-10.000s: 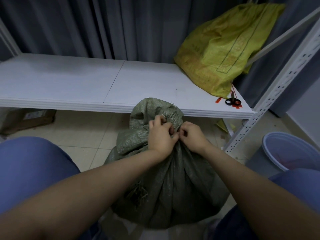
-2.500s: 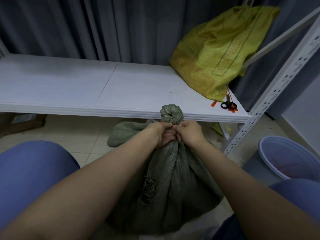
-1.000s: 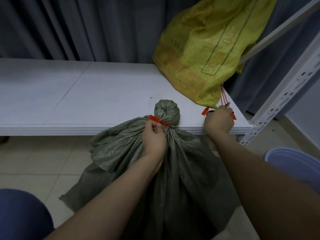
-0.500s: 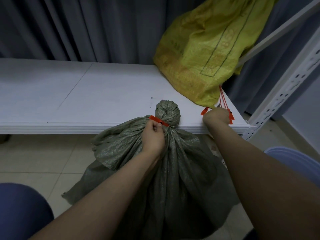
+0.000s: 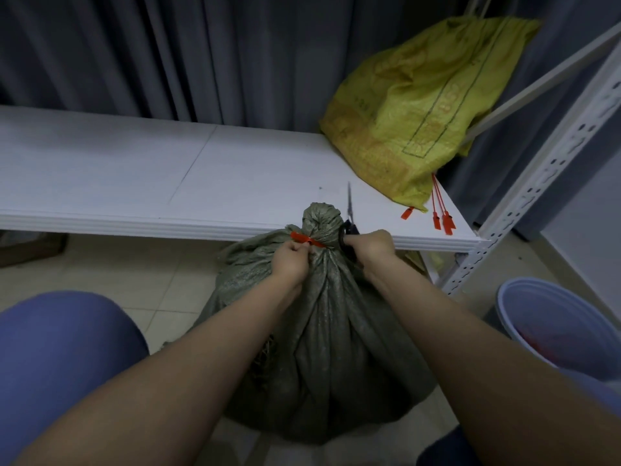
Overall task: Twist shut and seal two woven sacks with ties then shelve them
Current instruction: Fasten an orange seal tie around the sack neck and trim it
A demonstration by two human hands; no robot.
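Both busy: your left hand (image 5: 290,264) pinches the red tie (image 5: 305,239) on the green sack (image 5: 329,334); your right hand (image 5: 373,247) grips scissors (image 5: 349,210).

Green sack (image 5: 322,331), red tie (image 5: 304,237) (scissors (image 5: 349,206) alongside)

1. A dark grey-blue curtain (image 5: 235,55) hangs in deep vertical folds across the whole back of the view.
2. The floor (image 5: 127,274) is laid with pale beige tiles divided by thin grout lines.
3. A pale blue-grey plastic bucket (image 5: 551,311) with a ribbed rim stands upright on the floor at the right. Something reddish lies inside it, too dim to tell what.
4. A brown box (image 5: 30,247) sits on the floor at the far left edge, blurred and in shadow.
5. A pale wall (image 5: 584,210) shows at the far right, just beside the curtain.
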